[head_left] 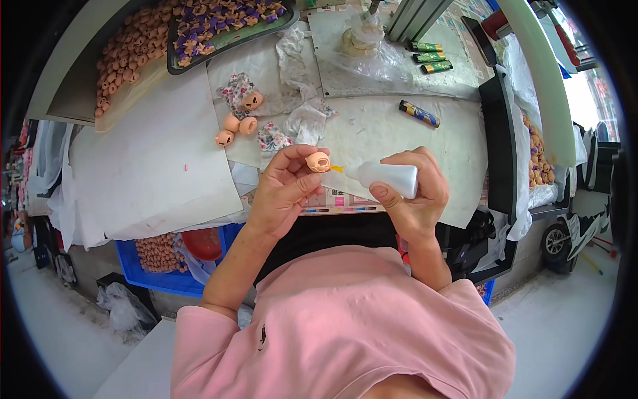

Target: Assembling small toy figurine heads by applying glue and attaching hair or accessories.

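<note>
**Glue tip at the doll head: where a slip would cost**

While the left hand (282, 186) pinches a small peach-coloured plastic doll head (318, 161) between thumb and fingertips, the right hand (413, 193) is wrapped around a white squeeze bottle with a yellow nozzle (389, 177), whose tip is at or just beside the head's opening. Both hands grip firmly, held above the near edge of the white paper-covered worktable (399, 133). Too hard a squeeze would likely flood the small opening and run onto the left fingertips, and the head is held by so little of its surface that a nudge from the nozzle could twist it loose. If it falls, it may roll off the edge.

Further out, three more peach doll heads (236, 126) lie beside floral fabric pieces (271, 138), well apart from the hands. A dark tray of purple-and-orange small parts (219, 23) sits at the far side, a heap of peach heads (126, 46) just to its left.
</note>
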Available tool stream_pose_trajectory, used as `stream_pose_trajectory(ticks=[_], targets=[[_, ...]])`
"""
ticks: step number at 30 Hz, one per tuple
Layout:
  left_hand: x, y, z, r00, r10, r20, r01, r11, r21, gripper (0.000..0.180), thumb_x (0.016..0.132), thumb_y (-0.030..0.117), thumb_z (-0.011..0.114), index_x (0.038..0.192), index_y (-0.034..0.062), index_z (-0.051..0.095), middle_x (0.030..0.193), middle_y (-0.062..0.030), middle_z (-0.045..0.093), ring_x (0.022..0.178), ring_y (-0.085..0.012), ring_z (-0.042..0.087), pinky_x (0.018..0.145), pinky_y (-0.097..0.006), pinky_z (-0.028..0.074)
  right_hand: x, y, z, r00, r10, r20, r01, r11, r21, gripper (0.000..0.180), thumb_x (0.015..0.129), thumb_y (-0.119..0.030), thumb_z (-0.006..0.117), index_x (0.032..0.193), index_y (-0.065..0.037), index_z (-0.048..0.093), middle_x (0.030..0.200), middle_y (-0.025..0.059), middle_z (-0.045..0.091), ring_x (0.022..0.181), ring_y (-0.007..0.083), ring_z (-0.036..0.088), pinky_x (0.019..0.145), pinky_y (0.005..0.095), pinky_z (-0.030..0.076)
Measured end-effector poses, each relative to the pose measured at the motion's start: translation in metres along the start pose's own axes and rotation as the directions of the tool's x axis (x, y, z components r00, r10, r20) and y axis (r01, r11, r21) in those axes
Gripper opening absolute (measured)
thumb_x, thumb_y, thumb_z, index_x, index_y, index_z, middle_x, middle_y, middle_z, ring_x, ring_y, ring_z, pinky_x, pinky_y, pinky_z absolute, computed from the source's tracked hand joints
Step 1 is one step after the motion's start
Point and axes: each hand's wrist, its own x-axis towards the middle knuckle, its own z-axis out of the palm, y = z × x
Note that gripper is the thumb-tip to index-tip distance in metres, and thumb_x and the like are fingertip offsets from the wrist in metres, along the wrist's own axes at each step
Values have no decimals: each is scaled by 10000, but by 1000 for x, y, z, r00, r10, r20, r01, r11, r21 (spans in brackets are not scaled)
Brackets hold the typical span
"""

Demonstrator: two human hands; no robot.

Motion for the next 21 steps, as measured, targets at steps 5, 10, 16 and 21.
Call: stream_pose_trajectory(ticks=[5, 10, 16, 21], targets=[[1, -1, -2, 1000, 3, 7, -3, 1000, 0, 386, 852, -65, 612, 1196, 89, 526, 1236, -103, 565, 1016, -134, 590, 763, -236, 553, 3, 3, -2, 999, -46, 15, 47, 998, -45, 313, 704, -220, 835, 860, -28, 643, 778, 70, 631, 644, 160, 572, 547, 268, 441], [2, -2, -2, 1000, 1, 6, -1, 1000, 8, 386, 855, -66, 605, 1200, 88, 524, 1240, -107, 563, 1041, -146, 589, 760, -238, 552, 2, 3, -4, 999, -45, -3, 45, 998, -51, 311, 700, -229, 835, 847, -34, 643, 755, 64, 633, 637, 166, 573, 544, 273, 441], [2, -3, -3, 1000, -1, 0, 1, 1000, 8, 387, 859, -67, 598, 1207, 84, 521, 1238, -111, 564, 1074, -177, 593, 757, -241, 551, 4, 4, -7, 999, -40, 5, 40, 997, -65, 301, 703, -228, 832, 838, -36, 642, 751, 64, 633, 631, 168, 573, 541, 273, 440], [1, 0, -2, 1000, -12, -1, 12, 1000, 4, 385, 861, -58, 601, 1211, 80, 518, 1230, -111, 568, 1063, -183, 598, 745, -239, 547, -1, 6, -2, 1000, -4, -21, 3, 999, -40, 382, 717, -291, 827, 884, 4, 651, 774, 52, 567, 664, 129, 513, 566, 250, 376]])
